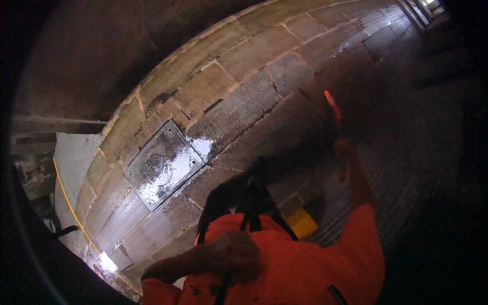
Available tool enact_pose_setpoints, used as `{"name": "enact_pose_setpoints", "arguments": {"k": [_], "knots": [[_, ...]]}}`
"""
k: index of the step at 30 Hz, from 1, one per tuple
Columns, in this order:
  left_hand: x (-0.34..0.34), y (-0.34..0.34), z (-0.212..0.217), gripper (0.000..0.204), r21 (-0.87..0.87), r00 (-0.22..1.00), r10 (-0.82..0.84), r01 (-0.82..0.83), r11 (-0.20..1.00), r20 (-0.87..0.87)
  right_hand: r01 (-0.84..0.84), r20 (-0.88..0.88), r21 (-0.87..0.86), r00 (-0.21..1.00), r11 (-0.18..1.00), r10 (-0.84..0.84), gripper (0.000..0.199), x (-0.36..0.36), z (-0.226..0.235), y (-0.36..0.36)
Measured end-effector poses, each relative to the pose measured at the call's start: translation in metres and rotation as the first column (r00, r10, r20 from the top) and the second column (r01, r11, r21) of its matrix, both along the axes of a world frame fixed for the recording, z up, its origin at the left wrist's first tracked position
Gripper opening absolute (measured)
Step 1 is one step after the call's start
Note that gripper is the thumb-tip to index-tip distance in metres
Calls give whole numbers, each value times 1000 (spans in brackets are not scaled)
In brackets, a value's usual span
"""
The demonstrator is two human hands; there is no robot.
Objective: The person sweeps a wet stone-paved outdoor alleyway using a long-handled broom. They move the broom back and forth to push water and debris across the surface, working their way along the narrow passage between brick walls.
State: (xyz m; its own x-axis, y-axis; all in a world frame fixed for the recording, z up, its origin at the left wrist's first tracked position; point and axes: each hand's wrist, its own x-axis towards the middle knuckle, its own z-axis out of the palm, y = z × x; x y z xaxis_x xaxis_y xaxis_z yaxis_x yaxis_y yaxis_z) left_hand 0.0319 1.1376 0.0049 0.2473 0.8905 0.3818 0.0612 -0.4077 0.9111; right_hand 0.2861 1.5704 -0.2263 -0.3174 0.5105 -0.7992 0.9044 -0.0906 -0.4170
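Observation:
My left hand (231, 255) lies against the chest of my orange jacket (305, 269), fingers curled around a black strap (250, 219) that runs down the jacket front. My right arm, in an orange sleeve, reaches up and forward. My right hand (346, 152) is blurred and dim, and seems closed on a thin dark object with an orange-red tip (332, 104) that points away from me. The lower part of that object is lost in shadow.
Wet stone paving slabs (244, 66) fill the ground ahead. A square metal cover plate (163, 165) is set into them at the left. There is a yellow block (303, 222) by my jacket, a yellow line (71, 206) at the left edge, and dark brick paving (406, 168) on the right.

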Motion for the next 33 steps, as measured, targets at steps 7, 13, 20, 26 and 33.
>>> {"name": "enact_pose_setpoints", "arguments": {"k": [7, 13, 20, 26, 33], "knots": [[13, 80, 5, 16, 28, 992, 127, -127, 992, 8, -277, -213, -301, 952, 913, 218, 19, -2, -44, -83], [16, 118, 20, 15, -31, 999, 48, -48, 998, 10, -301, -388, -640, 921, 707, 40, 20, 30, -10, -173], [20, 127, 11, 19, 7, 997, 70, -69, 998, -37, -257, -400, -726, 912, 638, -87, 20, 20, -19, -156], [-6, 110, 16, 22, -12, 991, 128, -127, 992, 31, -224, -403, -603, 914, 765, -50, 20, -23, -21, -101], [-48, 56, 13, 21, 0, 944, 328, -329, 944, 45, -411, -114, -148, 911, 899, 398, 25, -189, 23, -24]]}}
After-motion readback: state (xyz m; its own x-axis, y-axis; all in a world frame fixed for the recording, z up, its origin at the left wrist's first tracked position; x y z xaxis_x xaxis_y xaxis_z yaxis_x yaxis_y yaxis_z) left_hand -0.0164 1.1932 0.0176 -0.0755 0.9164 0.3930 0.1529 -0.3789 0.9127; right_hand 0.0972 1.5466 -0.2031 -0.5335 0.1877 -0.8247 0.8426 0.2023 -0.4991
